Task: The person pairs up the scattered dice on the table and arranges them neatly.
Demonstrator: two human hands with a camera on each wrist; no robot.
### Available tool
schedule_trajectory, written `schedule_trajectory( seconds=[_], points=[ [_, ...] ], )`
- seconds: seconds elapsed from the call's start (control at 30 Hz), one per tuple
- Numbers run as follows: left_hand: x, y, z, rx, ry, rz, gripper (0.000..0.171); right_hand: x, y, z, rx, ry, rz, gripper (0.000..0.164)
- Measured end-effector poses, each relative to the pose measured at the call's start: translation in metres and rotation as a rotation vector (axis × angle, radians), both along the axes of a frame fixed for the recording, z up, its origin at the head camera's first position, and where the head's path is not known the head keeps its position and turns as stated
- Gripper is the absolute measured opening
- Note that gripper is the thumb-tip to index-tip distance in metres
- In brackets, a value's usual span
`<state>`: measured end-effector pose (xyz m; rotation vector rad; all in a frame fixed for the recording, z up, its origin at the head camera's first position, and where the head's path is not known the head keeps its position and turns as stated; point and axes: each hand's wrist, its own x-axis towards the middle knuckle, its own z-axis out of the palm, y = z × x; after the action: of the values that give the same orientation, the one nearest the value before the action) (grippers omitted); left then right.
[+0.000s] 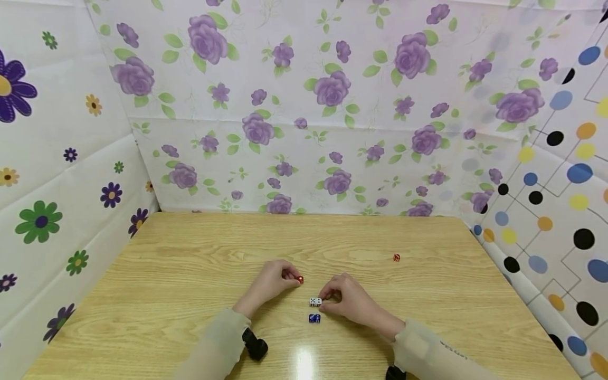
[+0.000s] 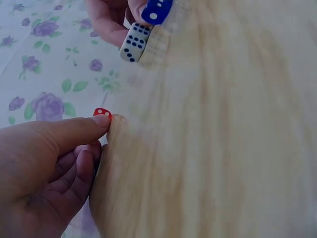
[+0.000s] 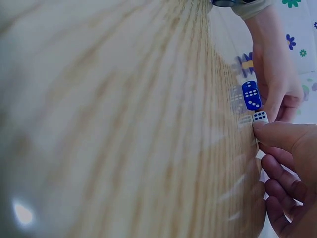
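Observation:
My left hand (image 1: 272,279) pinches a red die (image 1: 301,279) between thumb and fingers, close over the wooden table; the left wrist view shows the thumb on the red die (image 2: 102,112). Two white dice (image 1: 312,302) sit side by side, nearer to me than that red die. At their right end, the thumb and fingers of my right hand (image 1: 350,301) grip the right-hand white die (image 3: 260,116). Just in front of the white pair lies a pair of blue dice (image 1: 314,318), side by side, touched by neither hand.
Another red die (image 1: 396,257) lies alone farther back on the right of the wooden table (image 1: 214,237). Patterned cloths hang along the back (image 1: 304,169) and both sides of the table. A black wrist device (image 1: 255,345) sits on the left sleeve.

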<state>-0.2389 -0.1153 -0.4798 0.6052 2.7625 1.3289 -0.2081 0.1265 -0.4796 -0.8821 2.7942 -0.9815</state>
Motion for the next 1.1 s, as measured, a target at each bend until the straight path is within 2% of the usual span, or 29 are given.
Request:
schedule_trajectory(
  seconds=[0.47, 0.87, 1.1],
  points=[
    [0.004, 0.02, -0.001, 0.021, -0.024, -0.085, 0.005, -0.001, 0.0, -0.002, -0.006, 0.01, 0.01, 0.014],
    [0.008, 0.026, 0.002, 0.003, -0.025, -0.088, 0.006, -0.001, 0.001, -0.002, -0.014, -0.016, 0.002, 0.014],
    [0.008, 0.026, -0.001, 0.001, -0.023, -0.088, 0.007, -0.001, 0.001, -0.003, -0.005, -0.014, -0.003, 0.014]
  ],
)
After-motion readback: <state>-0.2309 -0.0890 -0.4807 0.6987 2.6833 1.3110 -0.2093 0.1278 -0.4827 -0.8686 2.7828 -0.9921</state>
